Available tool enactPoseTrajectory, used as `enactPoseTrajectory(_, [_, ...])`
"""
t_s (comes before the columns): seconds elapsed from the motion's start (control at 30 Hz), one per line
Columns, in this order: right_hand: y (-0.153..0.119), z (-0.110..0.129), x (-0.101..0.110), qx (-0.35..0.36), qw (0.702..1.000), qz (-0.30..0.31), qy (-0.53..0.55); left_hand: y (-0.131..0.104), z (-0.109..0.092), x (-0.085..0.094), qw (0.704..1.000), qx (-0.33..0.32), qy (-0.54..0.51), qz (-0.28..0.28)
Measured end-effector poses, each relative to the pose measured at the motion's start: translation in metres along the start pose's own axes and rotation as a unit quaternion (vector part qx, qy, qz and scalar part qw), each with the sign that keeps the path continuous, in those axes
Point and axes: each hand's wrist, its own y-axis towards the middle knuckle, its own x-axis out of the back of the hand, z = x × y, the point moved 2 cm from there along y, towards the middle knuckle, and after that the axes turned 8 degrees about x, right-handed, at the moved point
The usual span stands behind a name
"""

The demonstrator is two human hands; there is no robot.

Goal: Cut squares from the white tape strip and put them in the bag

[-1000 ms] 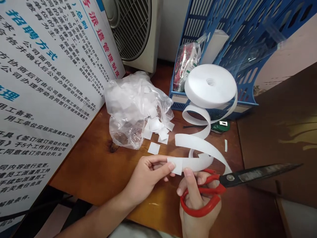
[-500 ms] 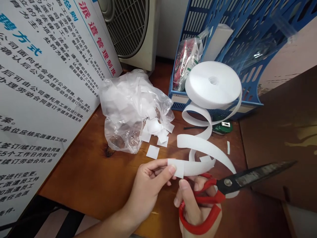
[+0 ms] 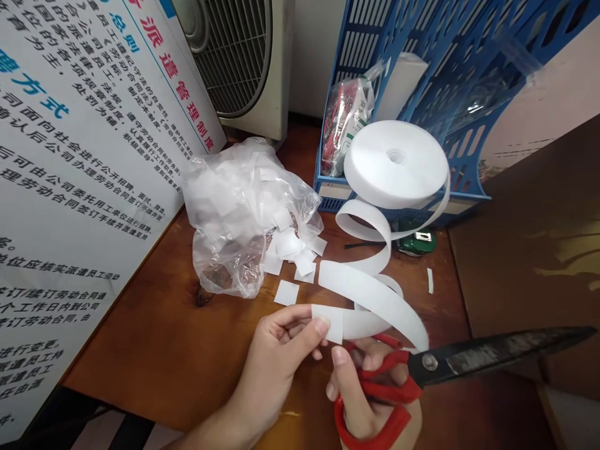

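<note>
Nearer the person than the white roll (image 3: 396, 169), the left hand (image 3: 274, 353) has thumb and fingers closed on a white square (image 3: 334, 325), laid over a white strip (image 3: 363, 325). The right hand (image 3: 359, 403), also on the roll's near side, curls round the red handles of the scissors (image 3: 424, 367), blades together. On the tabletop (image 3: 154, 350), left of the roll, sits a clear bag (image 3: 229, 231); a blue rack (image 3: 440, 62) stands behind the roll.

From my station I have the bag (image 3: 229, 212) near the table's (image 3: 159, 350) left edge, fan (image 3: 281, 75) behind it, tape roll (image 3: 398, 172) before the file rack (image 3: 360, 44) at the far right corner.
</note>
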Motion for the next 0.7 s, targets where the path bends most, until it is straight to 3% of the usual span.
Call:
enactPoseTrajectory(0.3, [0.0022, 0.0033, 0.0032, -0.012, 1.0, -0.008, 0.013, -0.0014, 0.0023, 0.002, 1.0, -0.004, 0.01, -0.007])
enactPoseTrajectory(0.57, [0.0017, 0.0052, 0.0009, -0.011, 0.999, -0.017, 0.032, -0.0055, -0.0024, 0.0005, 0.994, -0.033, 0.076, -0.076])
enactPoseTrajectory(0.7, [0.0023, 0.0078, -0.0004, -0.015, 0.998, -0.017, 0.058, -0.0074, -0.0066, 0.0006, 0.99, -0.05, 0.11, -0.069])
